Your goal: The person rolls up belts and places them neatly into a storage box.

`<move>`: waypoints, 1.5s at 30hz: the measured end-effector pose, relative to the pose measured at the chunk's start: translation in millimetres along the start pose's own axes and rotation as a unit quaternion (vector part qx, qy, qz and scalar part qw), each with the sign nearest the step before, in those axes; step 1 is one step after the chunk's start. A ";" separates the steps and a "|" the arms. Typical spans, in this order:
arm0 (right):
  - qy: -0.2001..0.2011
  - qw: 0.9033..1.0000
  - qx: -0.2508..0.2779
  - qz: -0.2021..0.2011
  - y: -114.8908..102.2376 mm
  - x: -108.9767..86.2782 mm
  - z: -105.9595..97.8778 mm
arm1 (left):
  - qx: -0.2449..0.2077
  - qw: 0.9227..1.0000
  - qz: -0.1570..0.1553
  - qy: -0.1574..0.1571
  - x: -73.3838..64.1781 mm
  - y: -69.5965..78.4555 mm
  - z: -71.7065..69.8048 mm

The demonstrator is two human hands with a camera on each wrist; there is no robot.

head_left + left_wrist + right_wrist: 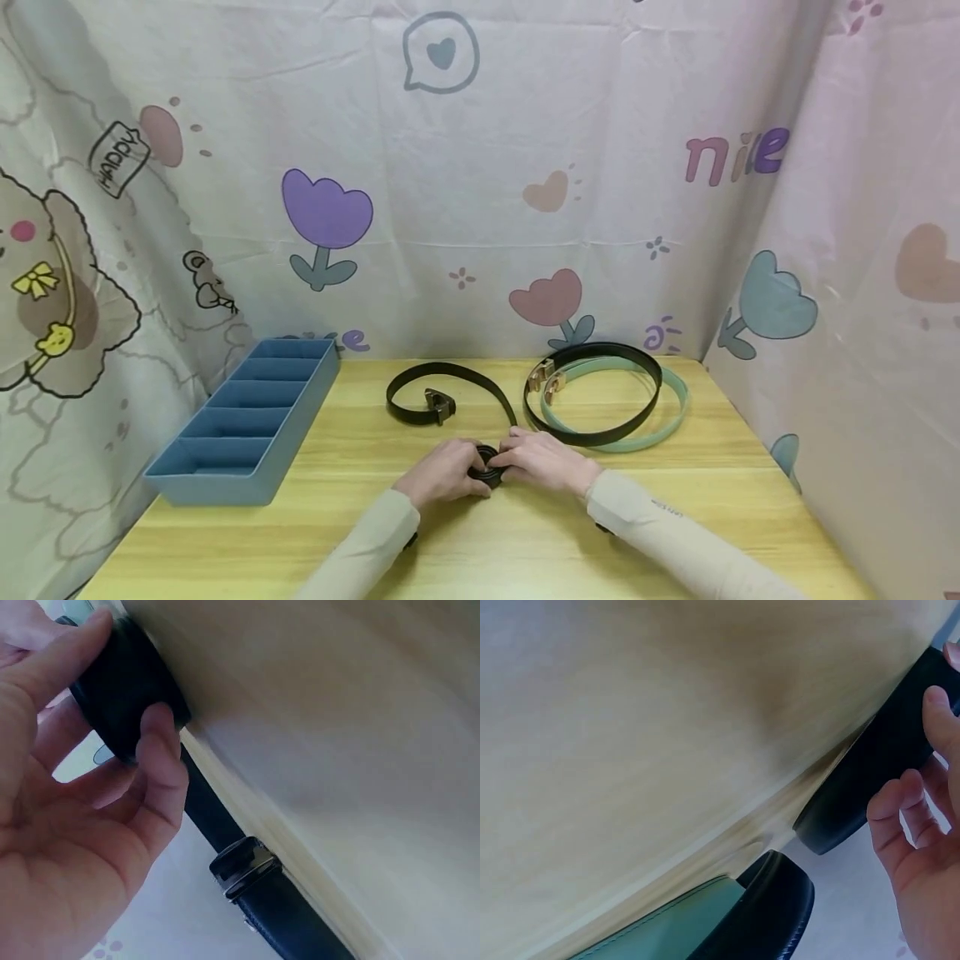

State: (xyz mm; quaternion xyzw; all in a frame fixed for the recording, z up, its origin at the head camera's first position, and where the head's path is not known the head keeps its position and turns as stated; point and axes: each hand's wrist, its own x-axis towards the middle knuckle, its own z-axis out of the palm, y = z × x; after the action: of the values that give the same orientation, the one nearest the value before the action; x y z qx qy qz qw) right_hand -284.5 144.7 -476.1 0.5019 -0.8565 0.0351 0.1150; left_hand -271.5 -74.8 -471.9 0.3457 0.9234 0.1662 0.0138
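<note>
A black belt is partly wound into a tight coil (486,476) near the middle of the table. Its unrolled length (457,370) curves away behind the hands, standing on edge, and ends at a metal buckle (440,406). My left hand (444,472) holds the coil from the left, thumb and fingers about it, as the left wrist view also shows on the coil (131,686). From the other side my right hand (546,458) pinches the coil and the belt's band (889,754). The inner turns are partly hidden by fingers.
Right of the hands lie a looped black belt (651,400) and a looped mint-green belt (681,408), overlapping, both with gold-coloured buckles. At left stands a blue divided tray (281,458) with several compartments. A patterned curtain (465,167) hangs behind the wooden table (525,550).
</note>
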 end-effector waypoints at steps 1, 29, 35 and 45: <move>0.002 1.000 -0.004 0.000 0.0 0.4 0.2 | -0.002 1.000 0.000 0.001 0.0 -0.1 0.0; 0.012 1.000 0.011 0.011 2.8 -1.9 3.4 | -0.023 0.999 0.006 -0.036 2.9 1.4 -6.5; 0.040 0.999 0.010 -0.022 -0.5 4.2 7.1 | -0.007 0.999 -0.017 -0.035 -1.3 6.0 -7.8; -0.006 0.999 0.034 0.018 0.6 0.8 -0.1 | 0.007 0.999 -0.026 -0.040 -2.7 10.6 -5.6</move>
State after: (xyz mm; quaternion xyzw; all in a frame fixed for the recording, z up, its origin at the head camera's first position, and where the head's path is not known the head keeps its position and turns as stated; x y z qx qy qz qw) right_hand -285.4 144.3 -475.7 0.4906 -0.8642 0.0630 0.0926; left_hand -263.5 -70.7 -463.6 0.3284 0.9317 0.1456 0.0528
